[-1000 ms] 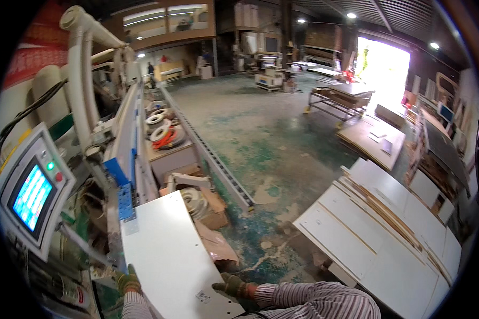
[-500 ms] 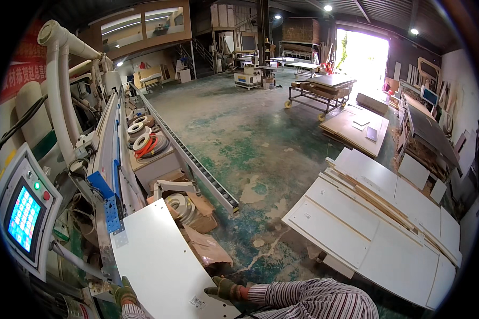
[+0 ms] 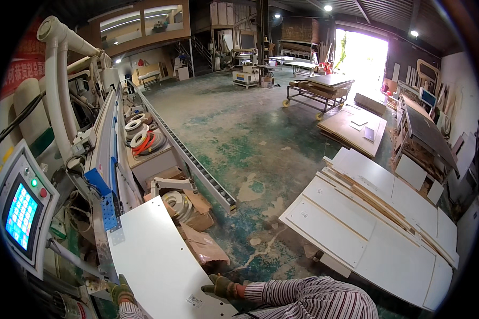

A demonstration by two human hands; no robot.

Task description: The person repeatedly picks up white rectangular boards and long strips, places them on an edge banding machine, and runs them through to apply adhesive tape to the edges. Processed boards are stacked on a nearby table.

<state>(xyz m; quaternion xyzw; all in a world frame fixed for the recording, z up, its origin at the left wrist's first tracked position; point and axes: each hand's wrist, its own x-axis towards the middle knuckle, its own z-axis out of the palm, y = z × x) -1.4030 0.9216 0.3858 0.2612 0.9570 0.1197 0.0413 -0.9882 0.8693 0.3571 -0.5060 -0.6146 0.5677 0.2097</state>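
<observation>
A long white panel (image 3: 154, 255) with small drilled holes and a printed label lies in front of me, its far left corner against the blue perforated plate (image 3: 110, 211) of a long machine. My left hand (image 3: 121, 292), in an olive-green work glove, grips the panel's left edge near the bottom of the view. Across from it, my right hand (image 3: 223, 287), gloved alike, is closed on the right edge, with its thumb side over the top face. The fingers under the panel are hidden.
At the left stands a control panel (image 3: 22, 212) with a lit touchscreen. A roller rail (image 3: 183, 151) runs alongside edging rolls (image 3: 139, 139) and torn cardboard boxes (image 3: 202, 244). White boards (image 3: 356, 223) are stacked to the right; a wheeled cart (image 3: 319, 95) stands farther back.
The whole view has shifted slightly. Both hands stay at the same edges of the white panel, which shows no clear movement against the machine.
</observation>
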